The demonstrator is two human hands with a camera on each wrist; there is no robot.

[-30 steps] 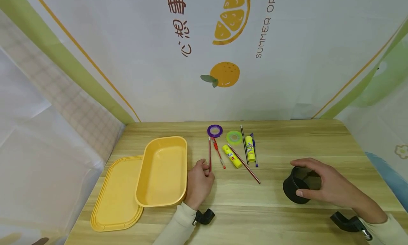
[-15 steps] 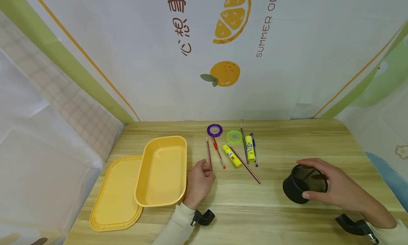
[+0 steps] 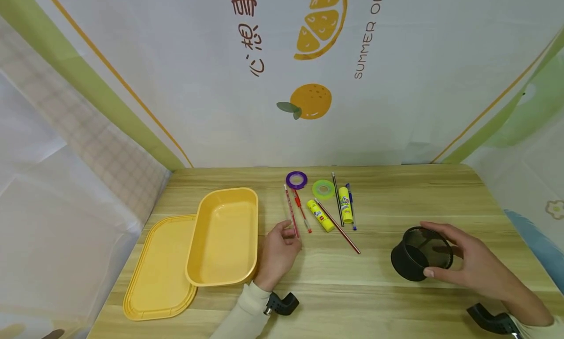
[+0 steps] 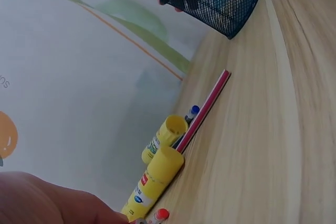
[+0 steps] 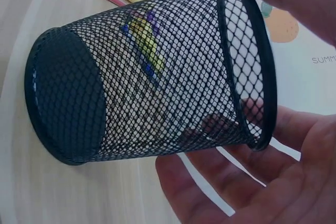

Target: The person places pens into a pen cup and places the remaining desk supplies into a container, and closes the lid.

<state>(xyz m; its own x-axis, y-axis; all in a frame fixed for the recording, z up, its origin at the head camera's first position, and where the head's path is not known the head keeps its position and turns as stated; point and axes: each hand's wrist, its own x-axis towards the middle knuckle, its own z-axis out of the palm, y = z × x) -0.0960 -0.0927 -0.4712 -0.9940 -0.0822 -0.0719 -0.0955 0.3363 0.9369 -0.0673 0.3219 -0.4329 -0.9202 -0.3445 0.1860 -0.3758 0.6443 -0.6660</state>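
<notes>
My left hand (image 3: 278, 251) pinches the near end of a red pencil (image 3: 291, 207) lying among the stationery, to the right of the yellow box. In the left wrist view, part of that hand (image 4: 58, 203) shows at the lower left, its fingertip beside a yellow glue stick (image 4: 152, 184). My right hand (image 3: 473, 258) holds a black mesh pen holder (image 3: 404, 261) by its rim, thumb on the near side and fingers round the far side. The right wrist view shows the holder (image 5: 157, 77) large, several fingertips visible through and below its mesh.
A yellow box (image 3: 222, 246) stands at left, overlapping a yellow lid (image 3: 156, 275). A red pen (image 3: 301, 210), another red pencil (image 3: 345, 236), a second glue stick (image 3: 345, 206), a blue pen (image 3: 351, 197), a black pencil (image 3: 337, 202), purple tape (image 3: 296, 173) and green tape (image 3: 316, 188) lie mid-table.
The left hand has shifted slightly right, and its pencil has swung to a slant with its near end rightward. The right hand has slid right along the holder, baring more of its rim.
</notes>
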